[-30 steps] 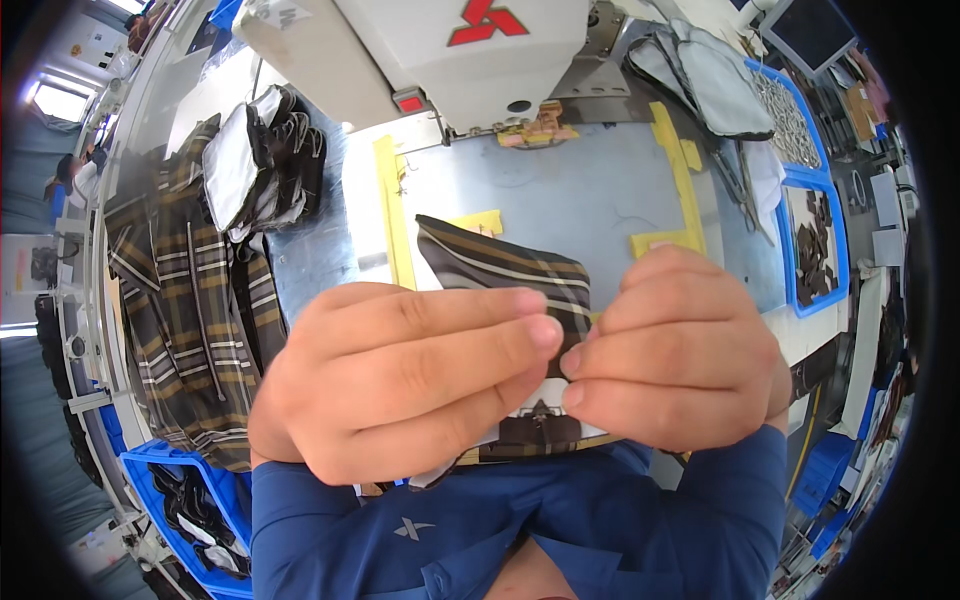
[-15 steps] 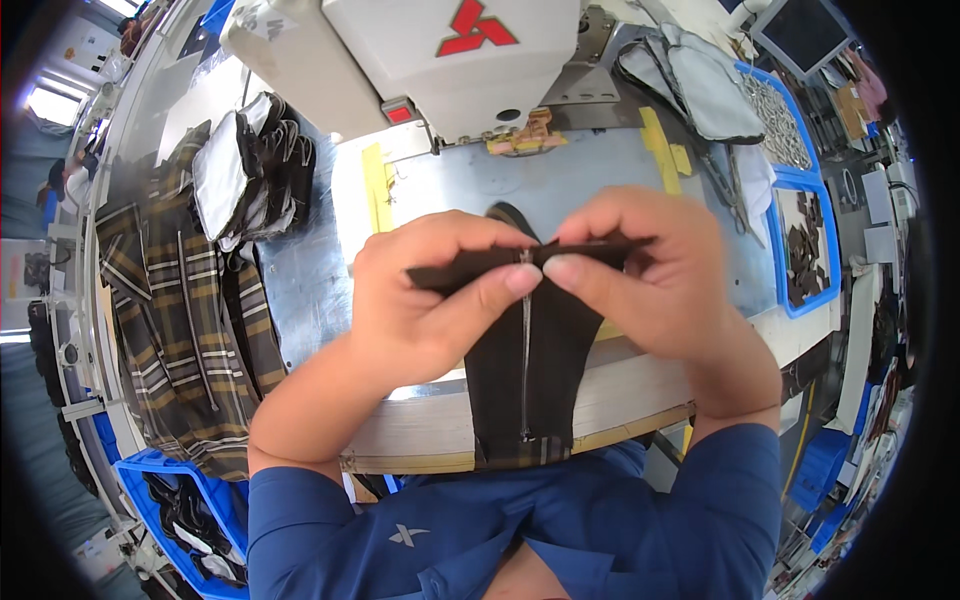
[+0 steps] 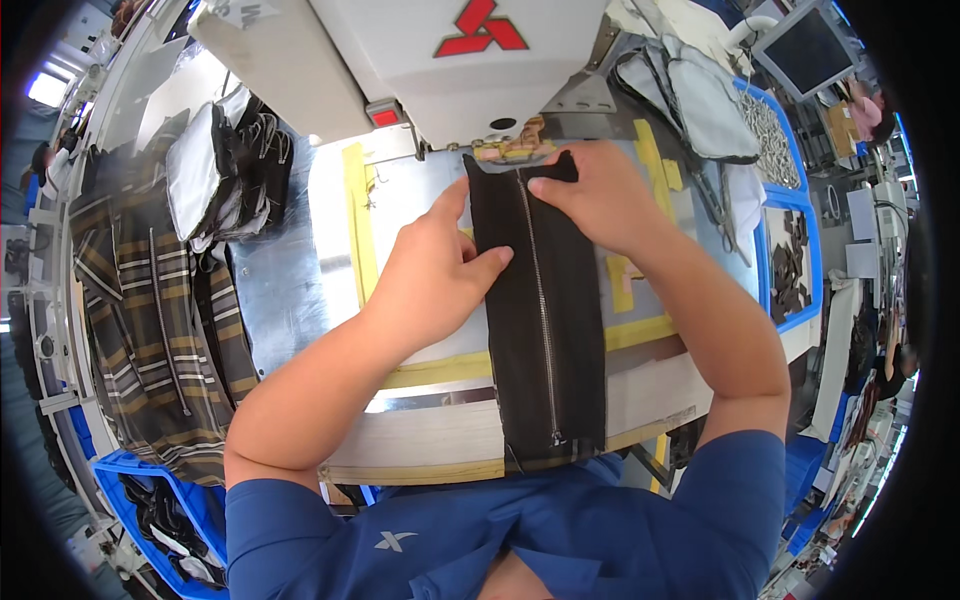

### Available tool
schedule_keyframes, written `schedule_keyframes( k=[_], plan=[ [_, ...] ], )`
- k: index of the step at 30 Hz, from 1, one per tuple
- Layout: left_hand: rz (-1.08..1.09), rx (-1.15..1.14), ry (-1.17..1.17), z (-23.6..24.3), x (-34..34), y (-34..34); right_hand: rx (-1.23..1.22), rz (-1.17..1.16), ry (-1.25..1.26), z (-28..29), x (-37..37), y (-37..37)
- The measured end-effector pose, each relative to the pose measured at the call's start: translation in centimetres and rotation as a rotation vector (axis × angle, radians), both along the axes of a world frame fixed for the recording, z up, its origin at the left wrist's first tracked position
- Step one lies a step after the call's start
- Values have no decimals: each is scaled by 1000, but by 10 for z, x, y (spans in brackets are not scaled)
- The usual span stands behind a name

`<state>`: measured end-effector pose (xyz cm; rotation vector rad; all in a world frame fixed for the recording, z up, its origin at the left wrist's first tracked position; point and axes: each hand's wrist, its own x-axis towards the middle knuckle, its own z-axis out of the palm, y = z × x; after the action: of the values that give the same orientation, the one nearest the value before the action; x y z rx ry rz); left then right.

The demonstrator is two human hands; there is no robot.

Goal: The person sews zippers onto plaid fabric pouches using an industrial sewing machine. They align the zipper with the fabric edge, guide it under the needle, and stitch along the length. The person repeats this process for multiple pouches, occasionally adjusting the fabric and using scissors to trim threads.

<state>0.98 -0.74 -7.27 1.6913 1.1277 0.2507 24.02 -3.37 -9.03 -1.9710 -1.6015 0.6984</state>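
A long black fabric piece (image 3: 575, 330) with a metal zipper (image 3: 545, 330) down its middle lies lengthwise from the sewing machine (image 3: 480, 80) to the table's near edge. Near its far right corner, my right hand (image 3: 600, 195) pinches it, thumb on top and fingers partly hidden behind. My left hand (image 3: 430, 265) is at the left edge, its thumb over the cloth and its other fingers along and partly under that edge. The zipper's pull (image 3: 557, 438) shows at the near end. The cloth's far end is just before the machine's presser area (image 3: 510, 150).
Plaid garment pieces (image 3: 150, 330) and a stack of black and white pieces (image 3: 195, 175) lie at left. Right of the machine are more pieces (image 3: 700, 100), scissors (image 3: 720, 205) and blue trays (image 3: 818, 270) of small parts. A blue bin (image 3: 120, 465) stands lower left.
The black fabric, earlier folded up between both hands' fingertips, is now spread flat and farther forward. My right hand has moved up toward the machine; my left has shifted to the cloth's left edge.
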Motion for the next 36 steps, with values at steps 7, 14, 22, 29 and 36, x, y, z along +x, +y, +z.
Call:
schedule_keyframes(
  k=[7,14,22,29,36],
  plan=[
    [-266,677,288,-5,2,-5,134,53,-36,-11,11,18],
    [-559,986,128,-20,14,20,18,-9,-26,4,8,17],
    [-620,885,122,-18,18,30,-54,-61,-174,9,10,18],
    [-626,858,137,-16,19,30,-152,-61,-107,15,11,24],
    [-623,893,127,-18,17,31,362,227,-360,13,5,-16]
  ],
)
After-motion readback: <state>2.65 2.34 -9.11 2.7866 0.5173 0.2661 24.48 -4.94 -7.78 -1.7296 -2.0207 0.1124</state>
